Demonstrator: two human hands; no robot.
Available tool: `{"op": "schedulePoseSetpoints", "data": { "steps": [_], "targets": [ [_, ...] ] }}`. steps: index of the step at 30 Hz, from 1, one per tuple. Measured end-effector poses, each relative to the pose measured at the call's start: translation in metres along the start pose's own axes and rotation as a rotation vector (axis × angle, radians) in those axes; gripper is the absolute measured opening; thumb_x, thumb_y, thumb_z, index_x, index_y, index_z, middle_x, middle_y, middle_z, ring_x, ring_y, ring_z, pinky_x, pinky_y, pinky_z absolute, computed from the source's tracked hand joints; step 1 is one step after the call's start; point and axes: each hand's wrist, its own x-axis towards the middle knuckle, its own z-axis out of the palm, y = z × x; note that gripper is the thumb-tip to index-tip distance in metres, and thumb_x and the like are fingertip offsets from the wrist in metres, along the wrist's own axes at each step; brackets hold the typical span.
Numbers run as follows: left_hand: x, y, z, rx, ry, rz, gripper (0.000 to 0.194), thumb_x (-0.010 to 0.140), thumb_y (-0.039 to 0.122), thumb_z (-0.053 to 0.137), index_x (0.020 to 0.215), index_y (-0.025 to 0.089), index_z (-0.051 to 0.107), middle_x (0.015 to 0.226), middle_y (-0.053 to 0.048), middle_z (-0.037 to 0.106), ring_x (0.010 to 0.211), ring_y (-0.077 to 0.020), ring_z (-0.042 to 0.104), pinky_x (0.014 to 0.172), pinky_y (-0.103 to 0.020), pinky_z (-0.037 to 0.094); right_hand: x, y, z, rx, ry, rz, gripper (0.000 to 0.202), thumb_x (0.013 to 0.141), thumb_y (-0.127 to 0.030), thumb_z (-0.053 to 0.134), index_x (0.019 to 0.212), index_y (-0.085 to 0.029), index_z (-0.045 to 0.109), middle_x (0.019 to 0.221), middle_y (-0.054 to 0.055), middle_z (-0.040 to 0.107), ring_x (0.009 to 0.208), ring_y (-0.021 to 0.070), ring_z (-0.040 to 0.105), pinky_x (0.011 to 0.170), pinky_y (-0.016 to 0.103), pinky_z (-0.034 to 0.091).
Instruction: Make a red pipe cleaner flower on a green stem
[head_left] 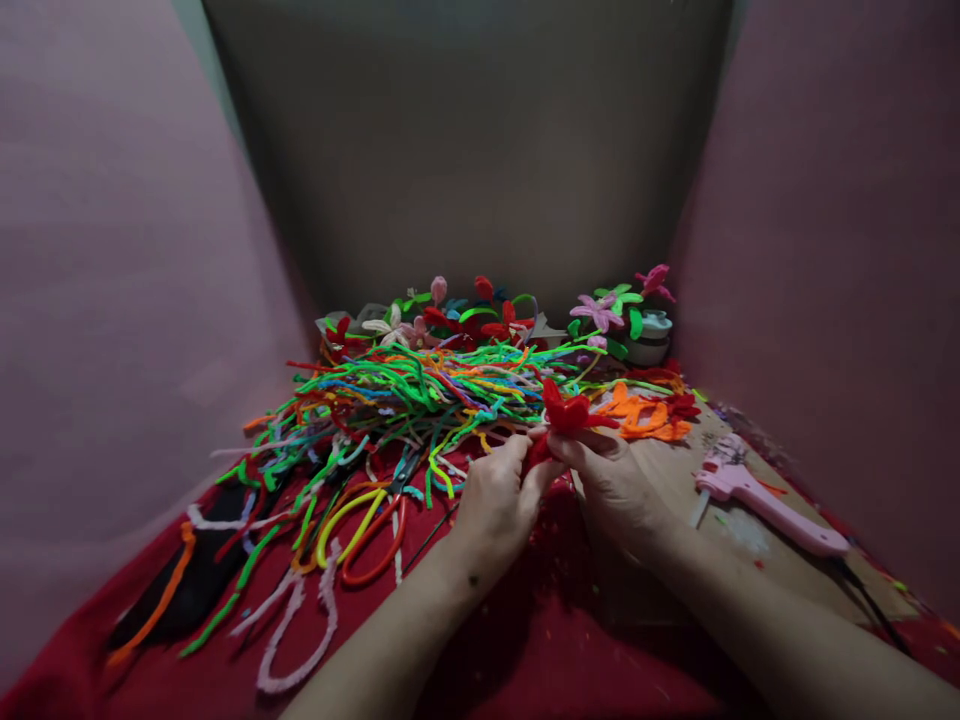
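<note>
Fuzzy chenille pipe cleaners [420,395] lie on matt red cloth [540,650], beside a glossy pink plastic glue gun [757,497].

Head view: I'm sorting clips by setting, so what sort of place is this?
Probably a small home craft corner. A heap of coloured pipe cleaners lies on a red cloth, finished pipe-cleaner flowers stand at the back, and a pink glue gun rests on cardboard beside both hands.
</note>
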Motion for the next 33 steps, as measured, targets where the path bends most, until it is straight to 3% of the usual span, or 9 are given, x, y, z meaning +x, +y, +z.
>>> {"op": "schedulePoseSetpoints", "data": {
  "steps": [3,5,8,11,16,23,27,30,33],
  "targets": [
    [-0.003,-0.002,0.002,0.075,0.026,0.075,0.018,0.082,0.026,0.049,0.066,0.019,0.055,0.063,0.000,0.055,0.056,-0.0105,0.048,0.057,-0.021,0.034,-0.001,0.001,0.000,-0.045,0.002,-0.015,0.017,0.068,-0.032,0.072,0.082,-0.023,0.073,0.081,0.003,0.070,0.083,0.0209,0.060,0.082,0.036,0.045],
    [-0.003,-0.002,0.002,-0.015,0.001,0.016,0.026,0.083,0.028,0.047,0.059,0.018,0.049,0.054,0.002,0.048,0.048,-0.0083,0.042,0.051,-0.021,0.032,-0.001,0.002,-0.001,-0.077,0.002,-0.034,0.017,0.068,-0.032,0.072,0.082,-0.023,0.074,0.081,0.003,0.070,0.081,0.0209,0.061,0.081,0.036,0.046],
    [-0.001,0.000,0.002,-0.289,-0.127,-0.197,0.032,0.082,0.036,0.049,0.057,0.017,0.046,0.045,0.005,0.043,0.036,-0.0056,0.036,0.039,-0.019,0.025,-0.001,0.004,-0.002,-0.082,-0.080,-0.029,0.021,0.073,-0.034,0.067,0.090,-0.023,0.073,0.075,0.002,0.070,0.075,0.0198,0.063,0.074,0.035,0.049],
    [0.001,0.004,0.000,-0.607,-0.248,-0.353,0.029,0.079,0.039,0.054,0.063,0.015,0.051,0.044,0.004,0.048,0.028,-0.0029,0.030,0.031,-0.017,0.018,0.000,0.006,-0.003,-0.042,-0.184,0.016,0.027,0.079,-0.037,0.060,0.099,-0.022,0.070,0.068,0.002,0.068,0.067,0.0189,0.064,0.063,0.033,0.050],
    [0.002,0.004,-0.007,-1.026,-0.428,-0.511,0.026,0.075,0.038,0.062,0.070,0.013,0.054,0.043,0.007,0.045,0.025,0.0003,0.017,0.026,-0.013,0.016,0.003,0.005,-0.007,-0.028,-0.186,-0.016,0.020,0.075,-0.032,0.066,0.093,-0.025,0.072,0.079,0.001,0.070,0.073,0.0172,0.062,0.071,0.032,0.048],
    [0.000,-0.004,-0.007,-1.147,-0.608,-0.461,0.031,0.075,0.040,0.063,0.064,0.012,0.054,0.039,0.008,0.041,0.023,0.0008,0.016,0.024,-0.013,0.021,-0.001,-0.014,-0.004,-0.140,-0.323,-0.141,0.016,0.080,-0.030,0.060,0.086,-0.024,0.073,0.076,0.001,0.069,0.071,0.0177,0.062,0.077,0.035,0.047],
    [0.002,0.001,-0.009,-0.835,-0.516,-0.344,0.037,0.079,0.044,0.056,0.061,0.011,0.054,0.046,0.002,0.050,0.029,-0.0032,0.036,0.032,-0.016,0.029,-0.007,-0.019,0.000,-0.173,-0.319,-0.104,0.021,0.084,-0.032,0.054,0.076,-0.022,0.071,0.058,-0.001,0.063,0.056,0.0151,0.058,0.064,0.032,0.049],
    [0.006,0.009,-0.016,-0.509,-0.329,-0.208,0.025,0.078,0.036,0.060,0.074,0.011,0.061,0.067,-0.003,0.062,0.059,-0.0103,0.057,0.058,-0.020,0.044,-0.008,-0.016,-0.002,-0.255,-0.173,-0.217,0.012,0.081,-0.027,0.059,0.074,-0.022,0.067,0.062,-0.002,0.061,0.059,0.0139,0.056,0.060,0.028,0.047],
    [0.011,0.012,-0.023,-0.335,-0.085,-0.138,0.021,0.073,0.030,0.065,0.088,0.015,0.063,0.084,-0.002,0.063,0.080,-0.0126,0.057,0.074,-0.022,0.043,-0.007,-0.015,-0.004,-0.342,-0.018,-0.371,0.007,0.077,-0.022,0.062,0.070,-0.021,0.062,0.068,-0.002,0.059,0.063,0.0130,0.054,0.060,0.026,0.045]
  ]
}}
